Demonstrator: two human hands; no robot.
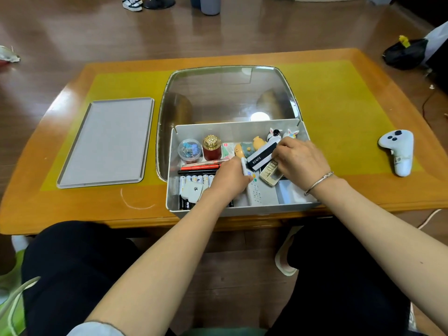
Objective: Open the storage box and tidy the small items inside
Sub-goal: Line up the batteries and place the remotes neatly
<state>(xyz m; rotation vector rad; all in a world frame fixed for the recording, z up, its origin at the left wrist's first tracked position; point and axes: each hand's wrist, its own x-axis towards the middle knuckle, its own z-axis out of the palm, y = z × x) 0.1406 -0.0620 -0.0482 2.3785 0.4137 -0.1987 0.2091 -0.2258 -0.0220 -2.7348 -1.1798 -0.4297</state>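
White remote [254, 190] under left fingers [238, 163]

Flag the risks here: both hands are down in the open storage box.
1. The storage box sits at the table's near edge, its front slightly overhanging; a pull toward the person could tip it off.
2. The right hand is crowded against the small figurines; lifting the black BENTE card may knock them over.
3. The left hand could scatter the row of batteries.
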